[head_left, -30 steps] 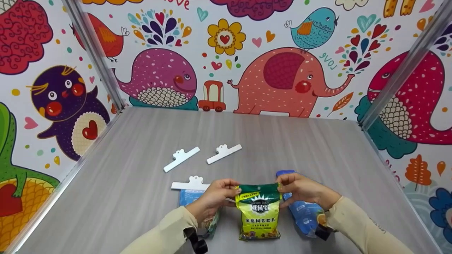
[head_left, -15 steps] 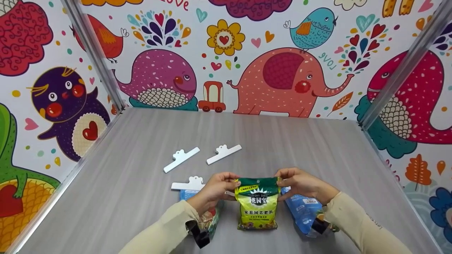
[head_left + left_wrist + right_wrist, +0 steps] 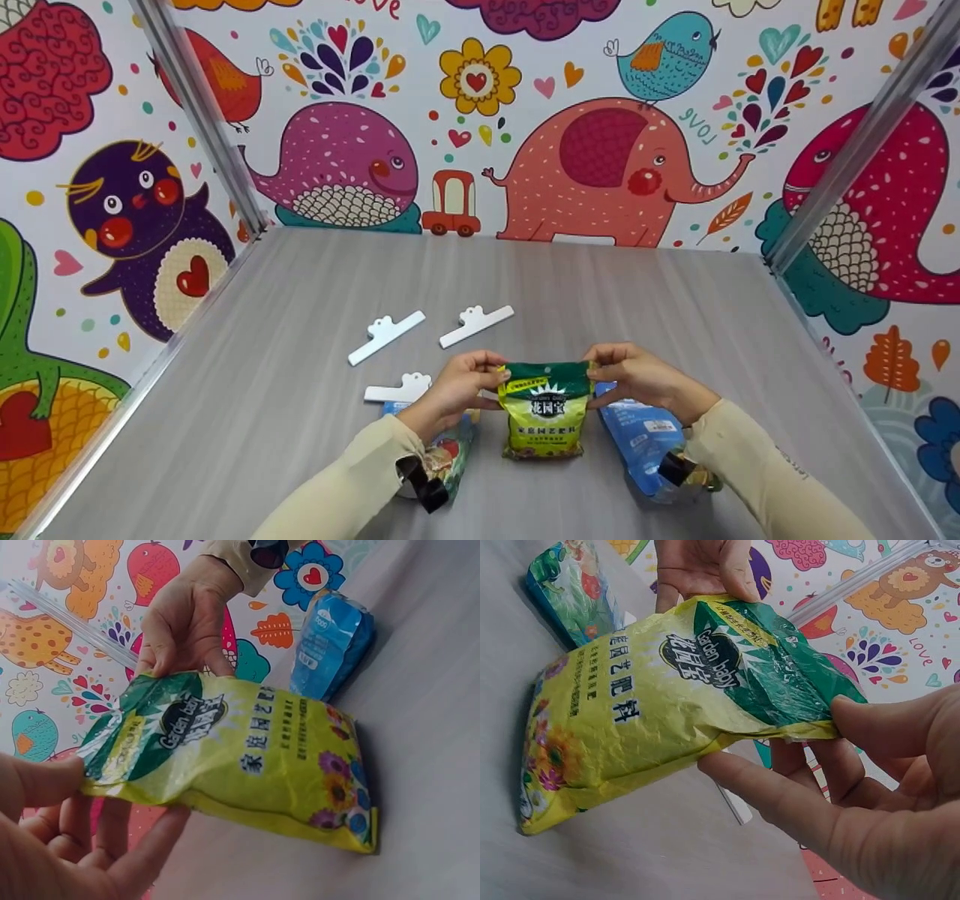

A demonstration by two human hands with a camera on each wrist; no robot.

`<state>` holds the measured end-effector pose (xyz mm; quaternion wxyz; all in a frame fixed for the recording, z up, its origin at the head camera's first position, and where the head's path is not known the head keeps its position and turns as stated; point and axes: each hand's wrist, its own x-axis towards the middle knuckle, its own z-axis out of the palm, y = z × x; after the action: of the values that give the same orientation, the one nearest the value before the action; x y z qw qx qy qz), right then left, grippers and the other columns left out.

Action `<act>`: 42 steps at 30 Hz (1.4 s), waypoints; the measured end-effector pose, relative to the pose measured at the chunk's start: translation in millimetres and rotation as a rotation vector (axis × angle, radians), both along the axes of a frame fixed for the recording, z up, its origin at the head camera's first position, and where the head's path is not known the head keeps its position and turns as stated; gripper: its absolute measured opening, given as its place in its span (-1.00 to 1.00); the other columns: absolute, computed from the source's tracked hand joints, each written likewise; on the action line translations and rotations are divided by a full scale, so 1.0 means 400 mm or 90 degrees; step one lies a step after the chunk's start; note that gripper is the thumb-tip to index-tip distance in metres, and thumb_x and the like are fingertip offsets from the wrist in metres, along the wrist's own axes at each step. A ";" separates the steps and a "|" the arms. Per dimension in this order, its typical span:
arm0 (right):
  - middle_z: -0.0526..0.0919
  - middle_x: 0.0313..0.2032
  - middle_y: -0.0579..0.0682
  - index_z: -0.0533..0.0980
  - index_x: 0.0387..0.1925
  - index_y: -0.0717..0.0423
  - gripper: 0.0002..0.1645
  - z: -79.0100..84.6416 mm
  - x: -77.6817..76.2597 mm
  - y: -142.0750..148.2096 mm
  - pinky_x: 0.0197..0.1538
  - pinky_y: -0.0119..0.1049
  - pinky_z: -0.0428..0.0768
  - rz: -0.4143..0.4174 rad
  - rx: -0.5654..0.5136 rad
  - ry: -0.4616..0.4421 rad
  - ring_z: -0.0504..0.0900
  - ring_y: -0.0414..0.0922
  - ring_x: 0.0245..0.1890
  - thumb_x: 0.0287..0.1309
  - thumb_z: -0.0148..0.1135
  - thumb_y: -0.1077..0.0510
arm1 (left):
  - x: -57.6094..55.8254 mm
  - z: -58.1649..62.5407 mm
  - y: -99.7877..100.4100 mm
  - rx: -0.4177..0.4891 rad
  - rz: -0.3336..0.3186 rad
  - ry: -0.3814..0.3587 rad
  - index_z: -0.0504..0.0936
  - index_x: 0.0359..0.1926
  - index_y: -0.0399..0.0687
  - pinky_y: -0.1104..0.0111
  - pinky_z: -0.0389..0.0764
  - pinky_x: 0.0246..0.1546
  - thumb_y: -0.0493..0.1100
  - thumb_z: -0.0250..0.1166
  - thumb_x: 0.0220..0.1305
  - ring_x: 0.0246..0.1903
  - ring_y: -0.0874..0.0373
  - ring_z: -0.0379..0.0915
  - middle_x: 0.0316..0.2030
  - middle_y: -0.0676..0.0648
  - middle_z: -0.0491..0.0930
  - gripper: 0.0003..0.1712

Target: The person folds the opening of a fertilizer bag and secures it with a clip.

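Observation:
A yellow and green fertilizer bag (image 3: 545,424) is upright in front of me, its printed front toward the head camera and its base at the table. My left hand (image 3: 454,390) pinches the bag's upper left corner between thumb and fingers. At the upper right corner, my right hand (image 3: 649,379) pinches it the same way, so the green top edge is stretched between both hands. In the left wrist view the bag (image 3: 262,757) looks full and slightly creased. The right wrist view shows the thumb of my right hand (image 3: 840,802) on the green top part.
Left of the bag lies a blue and green pouch (image 3: 450,465), with a white clip (image 3: 397,391) at its top edge. A blue pouch (image 3: 641,442) lies under my right forearm. Farther back are two white clips, one left (image 3: 386,337) and one right (image 3: 476,326).
Both hands have moved the fertilizer bag away from me, a little farther up the table. Their grip on its top corners is the same. The pouches and clips have stayed put.

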<state>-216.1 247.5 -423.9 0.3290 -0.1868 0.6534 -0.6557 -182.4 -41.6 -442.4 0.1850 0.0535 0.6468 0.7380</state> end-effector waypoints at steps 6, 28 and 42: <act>0.55 -0.28 0.01 0.64 -0.23 0.01 -0.75 0.001 -0.003 -0.002 -0.03 0.05 0.63 -0.019 -0.005 0.014 0.65 -0.05 -0.12 0.40 0.07 0.34 | -0.010 0.002 -0.001 0.005 0.005 0.009 0.57 0.01 -0.40 0.17 0.70 -0.25 -0.38 0.19 0.37 -0.38 0.19 0.58 -0.36 -0.01 0.56 -0.77; 0.65 -0.15 0.01 0.65 -0.17 0.09 -0.78 0.003 -0.008 -0.019 0.05 0.04 0.60 -0.100 -0.015 0.074 0.65 -0.07 -0.05 0.40 0.08 0.32 | -0.045 0.013 0.005 0.014 0.049 0.062 0.58 -0.07 -0.40 0.19 0.69 -0.23 -0.42 0.20 0.34 -0.38 0.21 0.57 -0.37 0.00 0.52 -0.83; 0.68 -0.15 -0.01 0.66 -0.18 0.08 -0.75 -0.011 -0.002 -0.018 0.06 0.05 0.59 -0.103 -0.034 0.083 0.67 -0.08 -0.06 0.39 0.08 0.35 | -0.045 -0.002 0.002 0.019 0.053 0.078 0.59 -0.09 -0.42 0.20 0.69 -0.22 -0.43 0.22 0.33 -0.36 0.20 0.57 -0.40 0.00 0.51 -0.84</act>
<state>-216.9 240.1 -428.3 0.2270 -0.1844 0.6688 -0.6835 -200.5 -40.6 -443.1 0.1132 0.0745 0.6476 0.7498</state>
